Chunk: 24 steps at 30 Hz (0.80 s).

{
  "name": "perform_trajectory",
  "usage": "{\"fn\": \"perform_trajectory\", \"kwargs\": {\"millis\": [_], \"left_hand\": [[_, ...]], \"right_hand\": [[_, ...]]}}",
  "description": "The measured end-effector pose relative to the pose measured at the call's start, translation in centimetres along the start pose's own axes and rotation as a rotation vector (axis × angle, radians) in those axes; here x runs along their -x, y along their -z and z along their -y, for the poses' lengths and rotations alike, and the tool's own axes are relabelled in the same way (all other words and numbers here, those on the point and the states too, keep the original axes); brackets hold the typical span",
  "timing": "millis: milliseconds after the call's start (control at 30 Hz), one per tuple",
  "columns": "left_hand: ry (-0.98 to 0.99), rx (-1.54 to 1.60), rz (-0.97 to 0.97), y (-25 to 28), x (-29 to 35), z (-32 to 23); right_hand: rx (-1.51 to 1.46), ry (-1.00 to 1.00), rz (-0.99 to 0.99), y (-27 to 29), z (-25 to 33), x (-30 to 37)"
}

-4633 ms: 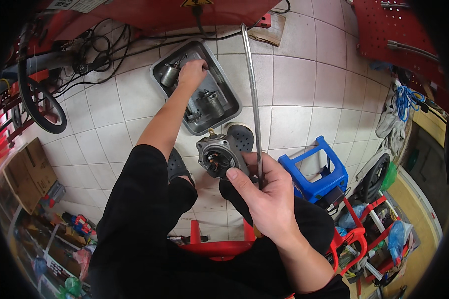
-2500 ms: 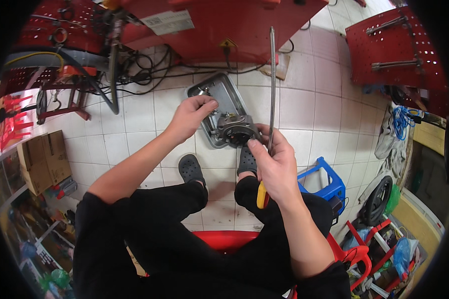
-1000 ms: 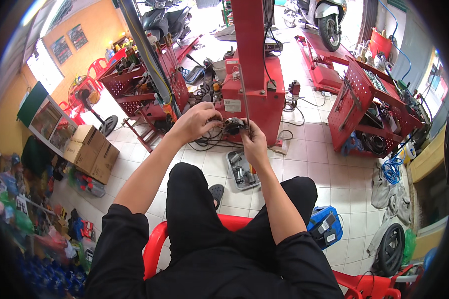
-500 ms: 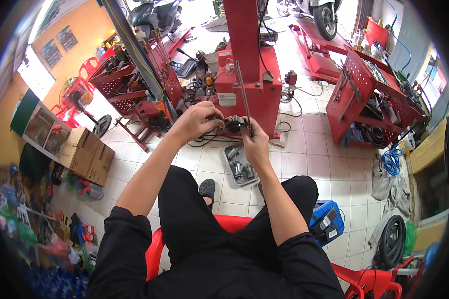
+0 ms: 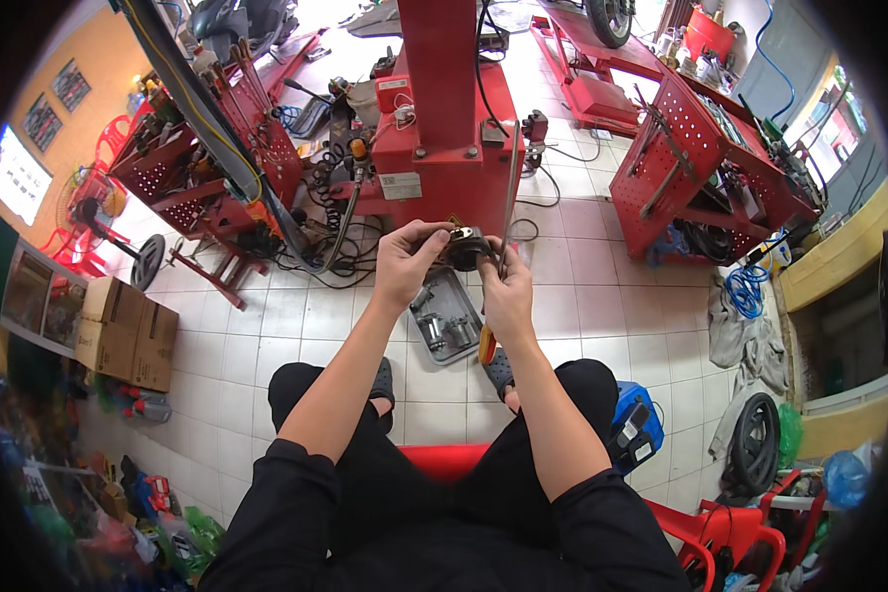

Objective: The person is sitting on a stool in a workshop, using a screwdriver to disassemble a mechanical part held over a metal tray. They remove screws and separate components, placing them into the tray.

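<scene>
A dark, round mechanical part [image 5: 469, 255] with a small brass-coloured piece on its top edge is held up in front of me, over the floor. My left hand [image 5: 407, 261] is closed, thumb and forefinger pinching the part's left edge near the brass piece. On the other side, my right hand [image 5: 508, 294] grips the part's right edge. It also holds a long screwdriver, its thin shaft [image 5: 512, 187] pointing up and its yellow-orange handle [image 5: 486, 345] hanging below the palm. Below lies a grey metal tray [image 5: 425, 345] with several silver cylindrical parts [image 5: 458, 333] in it.
Ahead stands a red lift column [image 5: 432, 84] on its red base, with hoses and cables around it. A perforated red tool cart [image 5: 661, 163] is at the right, another [image 5: 173, 183] at the left. Cardboard boxes [image 5: 118, 335] stand left; a blue case [image 5: 636, 424] sits by my right leg.
My view has shifted, so the surroundings appear further left. The round part has tilted in my hands, the screwdriver shaft stands more upright, and its handle now shows.
</scene>
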State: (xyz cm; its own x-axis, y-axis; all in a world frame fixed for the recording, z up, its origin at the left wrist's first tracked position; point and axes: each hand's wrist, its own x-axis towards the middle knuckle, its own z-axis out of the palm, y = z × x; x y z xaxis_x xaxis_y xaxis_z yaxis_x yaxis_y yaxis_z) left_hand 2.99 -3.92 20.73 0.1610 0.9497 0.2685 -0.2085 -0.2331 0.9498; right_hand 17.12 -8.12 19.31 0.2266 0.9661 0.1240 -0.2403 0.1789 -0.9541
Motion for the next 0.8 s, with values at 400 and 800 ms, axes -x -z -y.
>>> {"fn": "perform_trajectory", "kwargs": {"millis": [400,800], "left_hand": [[0.219,0.203,-0.044,2.6,-1.0,2.7],[-0.112,-0.183,-0.003,3.3,-0.8,2.5]], "right_hand": [[0.038,-0.167,-0.002,-1.3,-1.1,-0.4],[0.154,-0.117,-0.006,-0.5,-2.3,-0.5]]}}
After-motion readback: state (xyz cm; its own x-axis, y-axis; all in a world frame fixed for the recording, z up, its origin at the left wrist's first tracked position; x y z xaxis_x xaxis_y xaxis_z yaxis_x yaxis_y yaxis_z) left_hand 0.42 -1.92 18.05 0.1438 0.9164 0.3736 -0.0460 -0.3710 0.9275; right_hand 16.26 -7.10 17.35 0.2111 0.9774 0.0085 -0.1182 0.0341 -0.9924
